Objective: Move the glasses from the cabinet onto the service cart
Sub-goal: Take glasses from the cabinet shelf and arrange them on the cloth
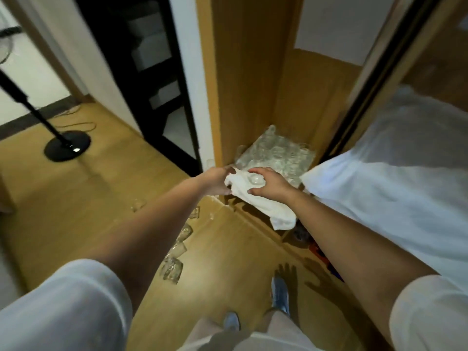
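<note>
Stock: glasses (276,155), clear, clustered on cabinet (243,72) shelf.
Single glass (254,179): at shelf front, against white cloth (268,209); right hand (272,184) grip curled around it.
The left hand (215,181): grip apparently pinching the cloth's edge; view blurred.
Also: floor glasses (177,252), a row on the floor (76,198) left of cabinet.

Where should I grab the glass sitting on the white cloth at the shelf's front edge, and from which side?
Take the glass by its round side wall, coming from the front and above: packed glasses block the back, while the near side looks open. The right hand arches round it that way.
</note>
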`<action>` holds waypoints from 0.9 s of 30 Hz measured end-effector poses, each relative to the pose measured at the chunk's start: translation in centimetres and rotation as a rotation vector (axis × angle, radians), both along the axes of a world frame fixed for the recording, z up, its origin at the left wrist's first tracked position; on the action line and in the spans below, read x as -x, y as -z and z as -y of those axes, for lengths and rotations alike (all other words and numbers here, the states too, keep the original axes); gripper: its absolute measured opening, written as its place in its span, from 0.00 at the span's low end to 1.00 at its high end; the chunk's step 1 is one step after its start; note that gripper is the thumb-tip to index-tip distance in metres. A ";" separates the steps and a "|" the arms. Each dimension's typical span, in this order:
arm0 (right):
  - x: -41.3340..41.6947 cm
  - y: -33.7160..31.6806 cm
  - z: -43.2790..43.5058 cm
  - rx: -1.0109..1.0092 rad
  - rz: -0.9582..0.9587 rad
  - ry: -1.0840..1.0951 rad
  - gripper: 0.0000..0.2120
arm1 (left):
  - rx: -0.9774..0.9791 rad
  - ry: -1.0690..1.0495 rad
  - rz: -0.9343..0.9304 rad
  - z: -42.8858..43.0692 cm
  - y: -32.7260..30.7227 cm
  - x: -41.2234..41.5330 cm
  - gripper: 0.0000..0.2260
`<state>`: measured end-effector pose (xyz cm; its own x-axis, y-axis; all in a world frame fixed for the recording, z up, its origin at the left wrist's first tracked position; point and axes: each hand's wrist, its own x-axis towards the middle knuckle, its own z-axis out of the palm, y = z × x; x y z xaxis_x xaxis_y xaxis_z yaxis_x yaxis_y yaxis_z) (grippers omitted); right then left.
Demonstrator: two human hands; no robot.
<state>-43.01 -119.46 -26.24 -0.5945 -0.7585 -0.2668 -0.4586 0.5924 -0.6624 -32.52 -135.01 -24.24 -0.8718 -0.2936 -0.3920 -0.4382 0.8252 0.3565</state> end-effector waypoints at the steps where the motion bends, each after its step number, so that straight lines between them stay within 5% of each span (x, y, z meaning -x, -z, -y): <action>1: -0.4 0.3 0.9 0.008 0.003 -0.013 0.31 | -0.001 -0.035 0.007 0.7 0.4 -0.8 0.28; 14: 2.2 5.5 10.3 -0.101 0.075 -0.262 0.36 | -0.082 -0.269 0.196 5.6 7.2 -3.5 0.30; 27: 14.5 8.1 16.5 -0.075 0.051 -0.202 0.32 | -0.091 -0.374 0.147 11.6 8.7 9.4 0.29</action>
<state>-57.49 -135.99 -34.35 -0.4167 -0.8377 -0.3529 -0.5398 0.5404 -0.6454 -41.90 -146.60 -32.91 -0.6442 -0.5382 -0.5435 -0.7537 0.5674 0.3315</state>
